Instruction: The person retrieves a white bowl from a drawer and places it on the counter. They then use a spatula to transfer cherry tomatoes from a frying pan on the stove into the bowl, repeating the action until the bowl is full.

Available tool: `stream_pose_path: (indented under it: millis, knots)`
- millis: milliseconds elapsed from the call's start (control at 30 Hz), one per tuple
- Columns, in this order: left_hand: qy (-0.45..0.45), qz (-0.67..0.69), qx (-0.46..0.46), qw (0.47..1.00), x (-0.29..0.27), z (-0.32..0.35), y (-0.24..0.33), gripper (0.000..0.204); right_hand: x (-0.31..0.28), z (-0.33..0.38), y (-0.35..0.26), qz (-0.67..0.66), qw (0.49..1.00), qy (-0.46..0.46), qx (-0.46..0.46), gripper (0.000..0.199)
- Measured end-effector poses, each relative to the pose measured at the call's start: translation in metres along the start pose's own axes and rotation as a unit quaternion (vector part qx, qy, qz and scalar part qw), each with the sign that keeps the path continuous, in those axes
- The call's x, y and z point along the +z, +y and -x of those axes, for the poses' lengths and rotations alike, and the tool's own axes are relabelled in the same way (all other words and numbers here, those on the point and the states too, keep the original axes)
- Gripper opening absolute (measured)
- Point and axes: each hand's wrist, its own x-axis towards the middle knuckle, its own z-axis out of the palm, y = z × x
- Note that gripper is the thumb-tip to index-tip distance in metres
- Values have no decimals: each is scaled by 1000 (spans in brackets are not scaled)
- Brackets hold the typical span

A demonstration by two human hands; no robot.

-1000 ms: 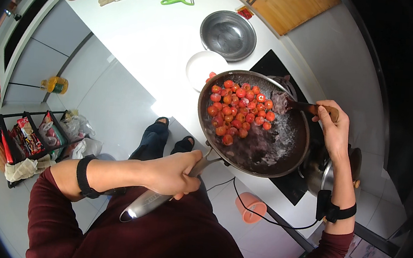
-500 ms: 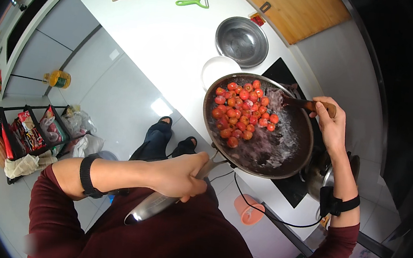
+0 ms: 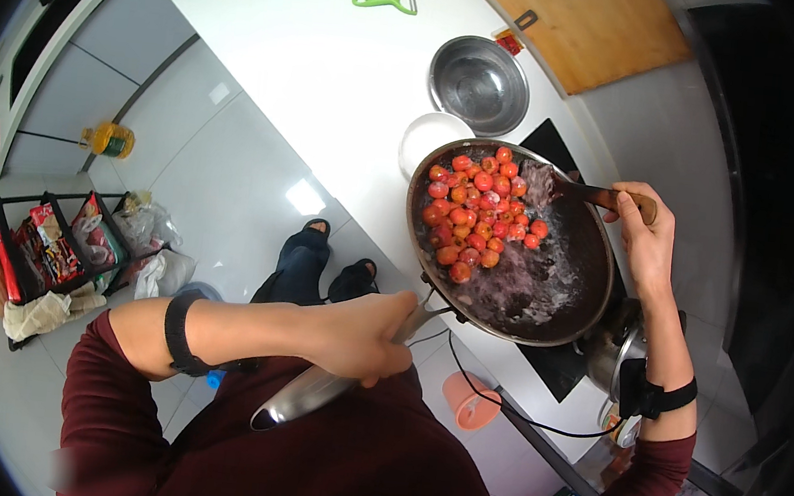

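Note:
My left hand (image 3: 362,336) is wrapped round the long metal handle (image 3: 304,400) of a dark frying pan (image 3: 579,266). The pan is held over the counter edge and cooktop. Many small round red fruits (image 3: 483,204), some with a whitish coat, are gathered on its far left side. White residue streaks the bare pan bottom. My right hand (image 3: 648,242) grips the wooden handle of a spatula (image 3: 595,195). Its whitened blade rests in the pan, touching or close beside the fruits' right edge.
Past the pan stand a white bowl (image 3: 426,141), partly covered by the pan, and a steel bowl (image 3: 479,86). A green peeler (image 3: 385,2) lies farther back. The black cooktop (image 3: 552,373) holds a metal pot (image 3: 612,345) by my right forearm. A black cable (image 3: 497,399) hangs below the pan.
The pan, both hands and the counter things sit slightly farther right in the picture, partly from a shift of view. The fruits stay bunched beside the spatula; both grips are unchanged.

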Motion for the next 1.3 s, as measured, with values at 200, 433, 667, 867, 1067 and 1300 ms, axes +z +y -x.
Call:
stream_pose_path:
  millis: [200,433,667,867,1067,1300]
  knots:
    - [-1,-124,44,991,-5,-4,-16,28,8,55,3,-43,995,77,44,16]
    - [26,-150,106,983,4,-7,-44,24,29,141,11,-87,962,246,82,17]
    - [41,-167,121,978,12,-7,-67,23,40,212,18,-162,907,380,84,24]
    - [49,-191,147,969,13,-12,-84,26,75,254,25,-270,882,368,119,25]
    - [62,-186,186,963,7,-32,-104,25,131,271,41,-373,840,365,146,24]
    - [75,-202,167,962,3,-44,-111,30,172,288,66,-537,764,310,178,37]
